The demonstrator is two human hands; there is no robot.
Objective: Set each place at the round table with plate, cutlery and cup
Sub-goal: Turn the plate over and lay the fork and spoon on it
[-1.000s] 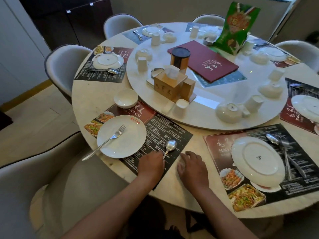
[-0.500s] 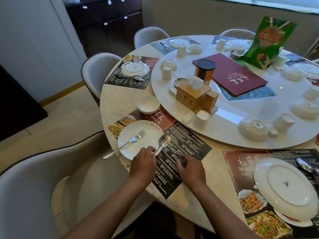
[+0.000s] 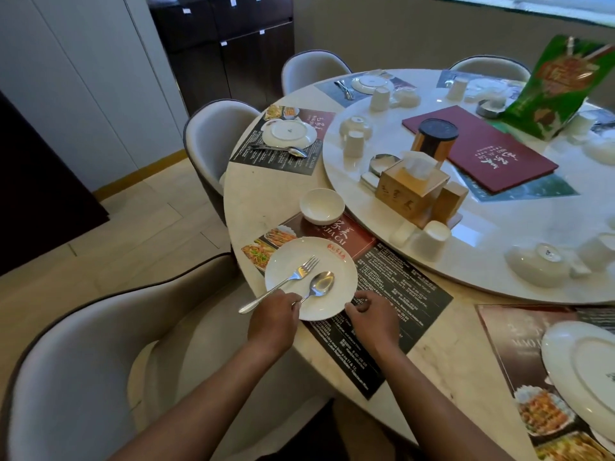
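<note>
White and round, the plate (image 3: 311,277) sat on a dark printed placemat (image 3: 392,314) at the near edge of the round table (image 3: 263,197), just in front of a pale upholstered chair (image 3: 83,371). A fork (image 3: 283,282) lay across the plate with its tines up toward the middle and its handle sticking out past the left rim, and a spoon (image 3: 317,286) lay beside it, bowl up on the plate. The left hand (image 3: 273,322) had its fingers curled at the plate's near rim, pinching the spoon's handle. The right hand (image 3: 371,319) was at the plate's near right rim with its fingers bent; whether it actually gripped the rim could not be told. Just beyond the plate, a small white bowl (image 3: 321,206) stood at the placemat's far corner. Further in, the raised turntable (image 3: 499,261) carried an upturned white cup (image 3: 431,241), a wooden tissue box (image 3: 411,186), a dark red menu (image 3: 482,148) and a white teapot (image 3: 539,264).
</note>
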